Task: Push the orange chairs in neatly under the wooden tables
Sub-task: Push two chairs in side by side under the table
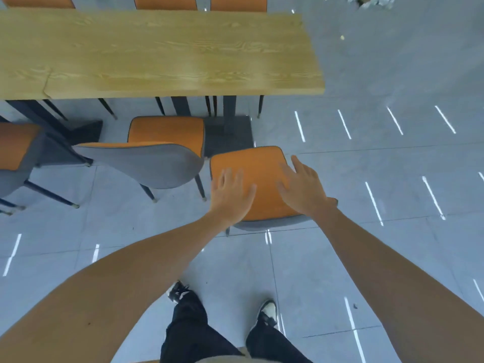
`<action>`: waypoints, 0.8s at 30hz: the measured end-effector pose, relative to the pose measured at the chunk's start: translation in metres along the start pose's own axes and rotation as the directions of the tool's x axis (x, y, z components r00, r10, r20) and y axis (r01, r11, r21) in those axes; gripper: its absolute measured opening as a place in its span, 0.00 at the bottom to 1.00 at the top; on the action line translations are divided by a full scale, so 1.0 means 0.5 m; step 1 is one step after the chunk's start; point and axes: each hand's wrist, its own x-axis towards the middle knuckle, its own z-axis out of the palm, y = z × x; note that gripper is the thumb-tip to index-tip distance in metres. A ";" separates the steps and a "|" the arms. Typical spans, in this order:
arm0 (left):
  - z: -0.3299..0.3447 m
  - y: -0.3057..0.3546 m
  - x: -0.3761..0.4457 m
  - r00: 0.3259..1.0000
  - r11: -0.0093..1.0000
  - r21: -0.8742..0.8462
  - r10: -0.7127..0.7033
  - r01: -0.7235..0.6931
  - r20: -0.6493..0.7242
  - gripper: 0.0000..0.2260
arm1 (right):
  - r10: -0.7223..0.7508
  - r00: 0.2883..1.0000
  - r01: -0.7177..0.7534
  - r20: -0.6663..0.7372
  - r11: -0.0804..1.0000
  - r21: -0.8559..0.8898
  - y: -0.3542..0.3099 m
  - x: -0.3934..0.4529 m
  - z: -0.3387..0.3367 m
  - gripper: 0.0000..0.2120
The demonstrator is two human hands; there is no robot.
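Grip first: both hands are spread flat with nothing grasped, left hand (230, 195) and right hand (303, 189) reaching out over the nearest orange chair (258, 176); can't tell if the palms actually touch the backrest or just sit above it. After that, going big to small. Wooden table (157, 53) fills the 11 to 12 o'clock part of the view, long grain top, dark legs underneath. Grey tiled floor (379, 244) is streaked with white light reflections. That nearest chair sits dead center, pulled well out from the table edge, near the dark table base (230, 134). At 9 o'clock from it is a second orange chair (162, 150), grey back toward me, seat front close to the table edge but not tucked under. A third chair (18, 150) is cut off at the left edge. More orange chair backs (165, 2) poke up past the far side at 12. Dark trousers and black-and-white shoes (268, 311) at 6 o'clock.
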 end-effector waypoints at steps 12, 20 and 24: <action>0.194 0.081 -0.073 0.990 0.990 -0.030 -0.136 0.137 0.019 0.17 | 0.044 0.995 -0.044 -0.092 0.999 0.000 0.156 -0.102 0.148 0.16; 0.198 0.070 -0.007 0.978 0.979 0.002 -0.205 0.205 0.043 0.21 | 0.005 0.997 -0.004 -0.072 1.000 0.023 0.154 -0.041 0.184 0.18; 0.186 0.056 0.033 0.983 0.983 0.068 -0.173 0.169 0.058 0.23 | -0.015 0.985 0.021 -0.173 0.999 0.034 0.159 -0.005 0.190 0.17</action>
